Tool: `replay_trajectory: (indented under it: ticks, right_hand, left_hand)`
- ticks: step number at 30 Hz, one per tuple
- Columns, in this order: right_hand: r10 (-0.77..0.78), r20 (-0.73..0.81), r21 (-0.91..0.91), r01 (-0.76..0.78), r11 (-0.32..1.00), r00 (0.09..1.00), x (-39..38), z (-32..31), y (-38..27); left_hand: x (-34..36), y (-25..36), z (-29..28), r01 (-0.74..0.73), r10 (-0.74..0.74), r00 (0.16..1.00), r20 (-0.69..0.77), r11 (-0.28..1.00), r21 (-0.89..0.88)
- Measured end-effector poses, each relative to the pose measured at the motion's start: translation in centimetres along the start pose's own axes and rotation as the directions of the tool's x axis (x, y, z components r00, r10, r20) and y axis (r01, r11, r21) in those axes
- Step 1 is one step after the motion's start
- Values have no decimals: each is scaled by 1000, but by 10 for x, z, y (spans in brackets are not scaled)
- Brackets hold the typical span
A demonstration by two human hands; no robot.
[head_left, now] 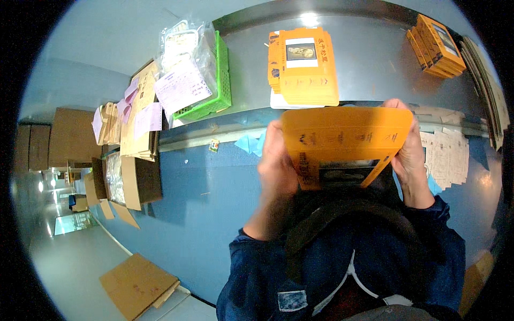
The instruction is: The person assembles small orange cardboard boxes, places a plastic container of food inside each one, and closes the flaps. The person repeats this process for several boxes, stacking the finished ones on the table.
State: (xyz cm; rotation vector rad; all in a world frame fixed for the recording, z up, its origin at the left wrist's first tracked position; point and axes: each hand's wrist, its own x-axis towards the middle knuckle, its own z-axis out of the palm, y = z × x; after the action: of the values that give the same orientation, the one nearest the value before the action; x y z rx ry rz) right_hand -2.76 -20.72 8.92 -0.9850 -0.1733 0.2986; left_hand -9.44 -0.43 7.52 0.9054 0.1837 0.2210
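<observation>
While your forearms reach up from your dark sleeves, left hand [276, 160]: it grips the left edge of the orange carton [348, 128].
Right hand [409, 155]: you grasp the same piece by its right edge, fingers curling round at its upper corner.
Orange carton: you have it raised between yourself and the orange stack [308, 69], slightly right of that stack, its broad flap facing up.
Surface [369, 59]: grey and shiny, it carries the orange stack near your side.
Green basket [222, 80]: on the left of the orange stack, piled with clear plastic bags [206, 43] and a pale printed sheet [182, 88].
Second orange pile [436, 48]: to the right of the orange stack, well apart from it.
Light blue pieces [247, 143]: left of the orange stack and nearer to you.
Open cardboard box [144, 184]: farther left of the orange stack, beyond the basket, with something pale inside.
</observation>
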Motion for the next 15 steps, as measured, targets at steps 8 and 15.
replay_trajectory:
  ticks: [8,15]
  right_hand:
    - [109,230,-261,-47,964,967,-14,-26,22]
    - [134,243,-122,-106,987,961,-12,-34,28]
  left_hand:
    - [1,-12,-40,227,-250,915,318,968,107]
    - [1,-3,-36,-46,-188,887,421,873,486]
